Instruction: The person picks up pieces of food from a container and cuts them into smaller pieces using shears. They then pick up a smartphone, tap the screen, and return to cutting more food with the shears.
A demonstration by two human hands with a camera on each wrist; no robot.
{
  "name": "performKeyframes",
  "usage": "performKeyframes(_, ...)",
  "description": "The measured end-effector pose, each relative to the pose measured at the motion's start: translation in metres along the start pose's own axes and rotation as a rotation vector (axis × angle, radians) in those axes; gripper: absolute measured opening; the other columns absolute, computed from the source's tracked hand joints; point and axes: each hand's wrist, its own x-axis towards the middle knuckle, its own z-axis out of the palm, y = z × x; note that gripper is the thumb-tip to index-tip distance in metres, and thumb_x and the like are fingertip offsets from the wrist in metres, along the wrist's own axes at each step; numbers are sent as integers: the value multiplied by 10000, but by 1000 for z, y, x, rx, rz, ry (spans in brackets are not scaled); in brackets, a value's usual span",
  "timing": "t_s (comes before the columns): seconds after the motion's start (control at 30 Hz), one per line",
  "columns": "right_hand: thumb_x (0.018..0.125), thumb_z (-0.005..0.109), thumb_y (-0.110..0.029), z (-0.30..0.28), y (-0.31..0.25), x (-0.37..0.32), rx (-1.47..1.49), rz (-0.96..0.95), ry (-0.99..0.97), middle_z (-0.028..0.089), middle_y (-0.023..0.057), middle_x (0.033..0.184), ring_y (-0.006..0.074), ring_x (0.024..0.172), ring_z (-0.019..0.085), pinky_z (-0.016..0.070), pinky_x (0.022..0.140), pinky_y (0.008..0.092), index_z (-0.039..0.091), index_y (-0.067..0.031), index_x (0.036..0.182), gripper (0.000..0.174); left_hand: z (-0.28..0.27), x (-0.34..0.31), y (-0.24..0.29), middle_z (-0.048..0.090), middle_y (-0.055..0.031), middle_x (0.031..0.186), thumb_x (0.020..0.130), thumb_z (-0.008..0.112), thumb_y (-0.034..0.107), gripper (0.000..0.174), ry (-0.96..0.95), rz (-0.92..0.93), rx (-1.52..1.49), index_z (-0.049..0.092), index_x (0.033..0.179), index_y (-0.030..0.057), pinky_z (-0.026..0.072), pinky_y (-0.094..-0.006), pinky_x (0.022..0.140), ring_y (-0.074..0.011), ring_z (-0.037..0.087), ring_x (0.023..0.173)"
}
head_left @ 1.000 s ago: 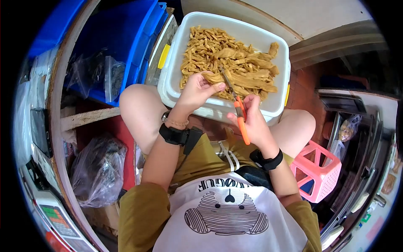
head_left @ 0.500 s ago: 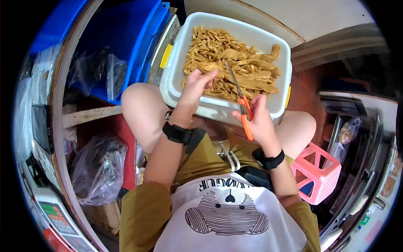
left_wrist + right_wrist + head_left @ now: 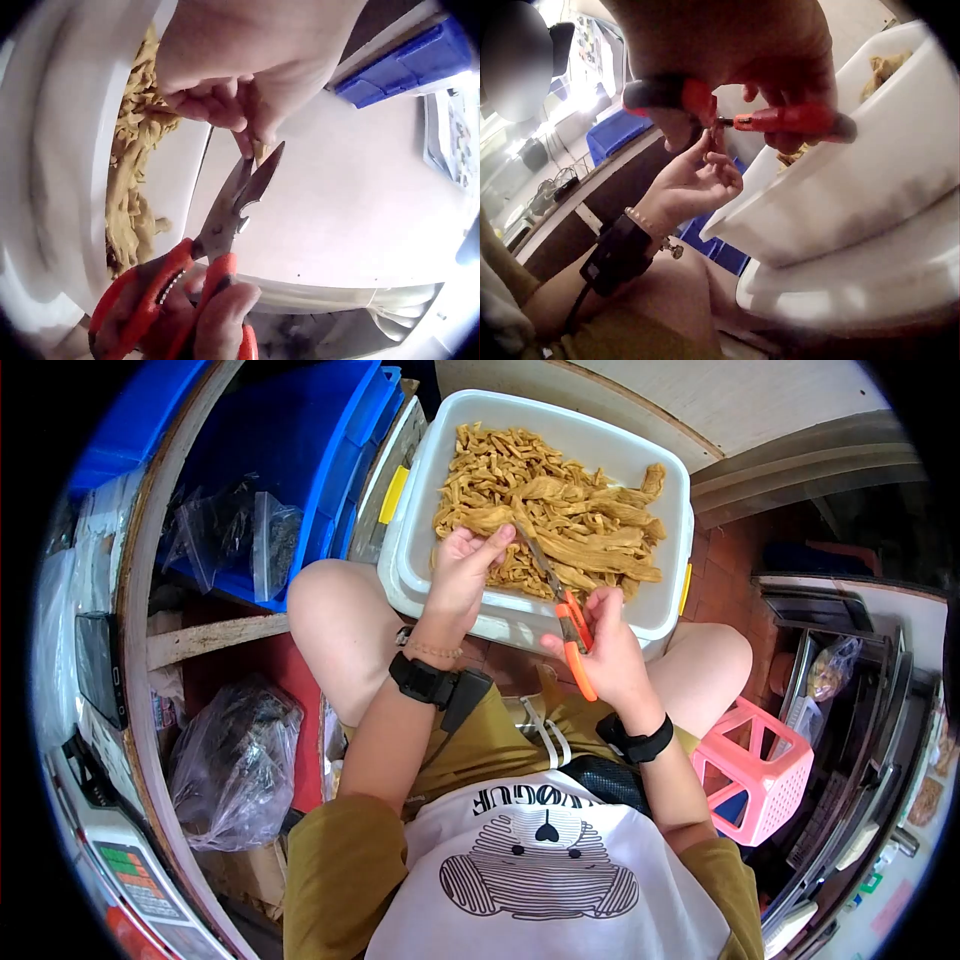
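My left hand [image 3: 462, 580] pinches a yellow-brown strip of what looks like soaked tofu skin [image 3: 488, 517] between thumb and fingers, over the near left of a white tub [image 3: 410, 525]. A short end of it pokes out below the fingertips in the left wrist view. My right hand [image 3: 612, 655] grips orange-handled scissors [image 3: 217, 225], their blades parted and their tips right at the left fingertips and the strip. Beneath lies a heap of short cut pieces [image 3: 500, 460], with longer uncut strips [image 3: 615, 545] on the right side of the tub.
The tub stands in front of the person's bent knees. Blue bins [image 3: 330, 470] and a plastic bag [image 3: 235, 760] are on the left. A pink plastic stool [image 3: 765, 780] stands at the right, near a rack [image 3: 850, 740]. A pale board [image 3: 700, 400] rises behind the tub.
The scissors first drew away from the strip with blades parted, then came left, back to the left fingertips. My left hand has shifted slightly, still pinching the strip.
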Motion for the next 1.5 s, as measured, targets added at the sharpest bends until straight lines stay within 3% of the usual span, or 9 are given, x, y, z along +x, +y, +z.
performKeyframes(0.3,771,735,-342,-3,-9,0,43,29,-25,518,126,750,217,627,502,445,599,325,308,-34,1021,583,6,-1,1,647,-90,1060,862,649,91,259,-178,5,11,570,1080,-25,466,-267,879,-135,611,969)
performKeyframes(0.57,765,754,-322,8,-1,0,116,-76,71,413,80,698,204,608,402,417,587,325,284,-51,945,572,10,-4,4,661,-90,993,863,637,62,239,-164,22,70,566,1068,-38,502,-276,830,-136,634,880)
performKeyframes(0.67,748,765,-362,12,3,0,65,-50,56,557,190,766,300,582,504,448,569,373,285,-41,929,605,7,0,-2,662,-94,986,857,639,48,227,-119,54,77,567,1054,-38,504,-270,822,-134,635,878)
performKeyframes(0.77,769,762,-292,10,1,1,120,-31,38,363,74,729,180,628,357,396,568,307,265,-60,898,564,6,1,5,663,-94,969,851,644,39,224,-136,45,97,566,1046,-38,507,-262,810,-133,637,865)
performKeyframes(0.93,767,754,-331,6,-6,2,64,-130,103,570,185,772,308,609,536,457,587,367,286,-40,916,571,4,-2,6,665,-93,936,846,644,26,191,-180,31,158,562,1006,-38,514,-256,785,-129,643,837)
performKeyframes(1.07,769,751,-328,2,-3,3,0,-54,39,592,191,808,310,649,568,465,598,366,281,-43,921,571,4,-3,5,665,-91,911,839,644,8,167,-288,-6,222,558,974,-38,520,-250,758,-128,644,821)
performKeyframes(1.3,740,785,-299,0,6,4,88,-57,72,493,116,691,238,582,464,432,556,326,276,-50,902,589,4,-1,2,651,-46,869,830,667,24,195,-219,33,240,564,993,-7,508,-229,712,-93,616,755)
performKeyframes(1.37,734,791,-295,-1,7,4,73,-1,46,462,99,669,217,571,433,423,547,316,277,-50,897,592,1,-1,1,643,-28,877,818,684,32,228,-210,-40,710,565,1009,-5,478,-204,653,-66,589,729)
performKeyframes(1.5,732,792,-302,-4,10,6,121,49,105,451,93,678,204,571,432,427,544,316,293,-44,916,591,13,-7,4,634,-15,877,820,695,82,253,-227,-29,499,567,1019,-7,443,-201,651,-53,556,723)
